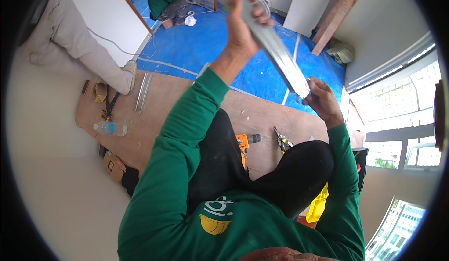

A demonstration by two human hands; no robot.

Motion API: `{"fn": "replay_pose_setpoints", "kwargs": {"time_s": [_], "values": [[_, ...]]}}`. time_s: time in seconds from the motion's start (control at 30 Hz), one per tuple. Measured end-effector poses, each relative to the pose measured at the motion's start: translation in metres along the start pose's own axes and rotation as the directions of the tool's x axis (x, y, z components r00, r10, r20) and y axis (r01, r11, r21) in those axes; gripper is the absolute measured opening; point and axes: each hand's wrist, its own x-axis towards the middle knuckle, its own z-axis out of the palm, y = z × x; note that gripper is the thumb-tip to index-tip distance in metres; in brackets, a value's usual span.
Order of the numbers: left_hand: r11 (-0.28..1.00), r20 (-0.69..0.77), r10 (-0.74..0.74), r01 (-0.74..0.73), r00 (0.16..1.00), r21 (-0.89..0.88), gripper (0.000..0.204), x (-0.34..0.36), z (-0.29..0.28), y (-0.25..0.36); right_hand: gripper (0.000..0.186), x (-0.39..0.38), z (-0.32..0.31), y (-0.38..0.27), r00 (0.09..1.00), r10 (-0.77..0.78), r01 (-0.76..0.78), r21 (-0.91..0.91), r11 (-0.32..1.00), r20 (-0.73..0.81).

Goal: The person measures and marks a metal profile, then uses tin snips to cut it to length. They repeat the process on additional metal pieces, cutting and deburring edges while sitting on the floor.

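A long galvanized metal channel (280, 57) slants across the space in front of me, raised off the floor. My left hand (243, 29) is closed round its upper part. At the channel's lower right end, my right hand (323, 101) grips the tip between thumb and fingers. Below, between my bent knees, an orange cordless drill (244, 142) lies on the brown board, its bit pointing right. Tin snips (282, 141) with yellow on the handles rest just right of the drill.
Blue sheeting (187, 46) covers the floor ahead. A standing person's leg (89, 50) is at left; another person (163, 1) crouches at the back. A water bottle (111, 128), long-handled tool (110, 107) and metal piece (144, 92) lie left. A wooden post (339, 15) leans at right.
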Motion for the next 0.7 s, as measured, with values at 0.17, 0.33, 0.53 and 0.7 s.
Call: {"fn": "replay_pose_setpoints", "kwargs": {"time_s": [0.17, 0.33, 0.53, 0.7], "values": [[0.947, -0.006, -0.010, 0.012, 1.000, 0.321, 0.048, -0.006, 0.003, -0.016, 0.012, -0.009, 0.008, 0.005, 0.811, -0.482, 0.360, -0.932, -0.032, 0.330], [0.870, 0.307, 0.019, -0.167, 0.952, 0.464, 0.055, -0.026, 0.037, -0.033, 0.009, -0.012, 0.018, -0.004, 0.857, -0.463, 0.271, -0.962, 0.029, 0.227], [0.988, -0.053, -0.057, 0.064, 0.997, 0.144, 0.054, -0.003, -0.008, 0.002, 0.017, -0.018, 0.013, -0.006, 0.998, -0.026, 0.053, -0.687, 0.724, 0.050], [0.868, -0.035, 0.077, -0.049, 0.996, 0.495, 0.052, -0.010, 0.005, -0.028, 0.020, -0.025, 0.022, -0.002, 0.816, -0.333, 0.347, -0.861, -0.371, 0.472]]}}
